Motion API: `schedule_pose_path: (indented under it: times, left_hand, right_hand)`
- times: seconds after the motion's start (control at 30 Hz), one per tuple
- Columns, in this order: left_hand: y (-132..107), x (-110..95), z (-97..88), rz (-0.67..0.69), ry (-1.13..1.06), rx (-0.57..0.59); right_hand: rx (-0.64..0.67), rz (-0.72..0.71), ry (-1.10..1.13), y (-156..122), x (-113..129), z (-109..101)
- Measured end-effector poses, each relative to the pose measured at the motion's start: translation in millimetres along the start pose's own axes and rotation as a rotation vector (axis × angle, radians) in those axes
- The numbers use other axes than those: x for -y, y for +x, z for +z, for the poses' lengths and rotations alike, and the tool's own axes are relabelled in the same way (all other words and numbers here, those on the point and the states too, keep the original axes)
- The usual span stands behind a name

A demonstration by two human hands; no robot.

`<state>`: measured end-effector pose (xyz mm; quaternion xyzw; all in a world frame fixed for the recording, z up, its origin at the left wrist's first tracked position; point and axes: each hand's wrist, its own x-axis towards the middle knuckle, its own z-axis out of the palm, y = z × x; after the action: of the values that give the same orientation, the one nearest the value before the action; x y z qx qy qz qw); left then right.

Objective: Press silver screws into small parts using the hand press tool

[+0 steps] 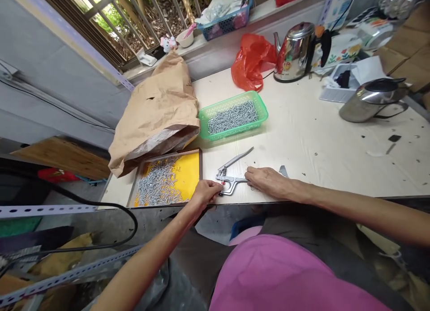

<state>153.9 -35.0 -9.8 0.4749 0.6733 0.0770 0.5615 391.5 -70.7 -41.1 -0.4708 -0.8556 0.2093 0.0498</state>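
Note:
Silver snap pliers (231, 180) lie at the table's front edge, with one handle raised and pointing to the back right. My right hand (265, 181) is closed on the lower handle. At the head of the pliers, beside a small red spot, my left hand (208, 191) pinches with thumb and forefinger; what it holds is too small or hidden to name. Left of that hand, a shallow tray (200, 163) with a yellow bottom contains many small silver metal pieces (156, 185). Behind the pliers stands a green plastic basket (260, 106) with more such pieces.
A large brown paper bag (157, 100) rests behind the tray. Farther back are a red plastic bag (250, 62) and a steel kettle (294, 56). A metal jug (366, 103) stands at the right. Small scraps dot the table (302, 136). A black cable (132, 232) loops at the left.

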Motion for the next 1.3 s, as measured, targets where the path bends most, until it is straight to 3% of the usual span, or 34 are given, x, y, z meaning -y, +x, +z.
schedule_pose_path:
  times: [0.33, 0.43, 0.57, 0.77, 0.87, 0.97, 1.03, 1.1, 1.2, 1.3]
  left_hand:
    - [0.2, -12.4, -1.0, -0.110, 0.086, 0.143]
    - [1.2, -11.0, -1.2, -0.107, 0.077, 0.144]
    - [3.2, -7.4, 0.1, -0.101, 0.073, 0.134]
    - [-0.3, -5.1, 1.1, -0.079, 0.176, 0.090]
    - [-9.7, -8.0, 4.9, 0.111, 0.475, -0.082]
    - [-12.3, -15.4, 16.9, 0.534, 0.799, -0.288]
    - [-4.9, -22.2, 27.5, 0.812, 0.924, -0.259]
    - [7.8, -29.3, 36.1, 0.977, 1.009, -0.156]
    - [25.6, -36.8, 40.7, 1.016, 1.096, -0.037]
    - [33.0, -38.7, 38.8, 0.995, 1.111, -0.001]
  right_hand:
    - [-0.017, -0.019, -0.072, -1.6, -7.7, -17.8]
    - [-0.069, 0.009, -0.141, 8.8, -22.7, -23.2]
    - [-0.026, -0.026, -0.171, 27.7, -38.2, -27.2]
    - [0.002, -0.015, -0.210, 29.8, -26.1, -31.9]
    - [-0.018, -0.002, -0.220, 20.9, -15.8, -31.6]
    - [-0.047, 0.006, -0.198, 14.7, -10.3, -30.5]
    - [-0.045, 0.011, -0.165, 13.2, -9.7, -30.1]
    - [-0.029, 0.035, -0.136, 12.2, -10.4, -30.6]
    - [-0.025, 0.090, -0.140, 9.8, -10.5, -32.6]
    - [-0.019, 0.123, -0.159, 8.2, -7.5, -33.8]
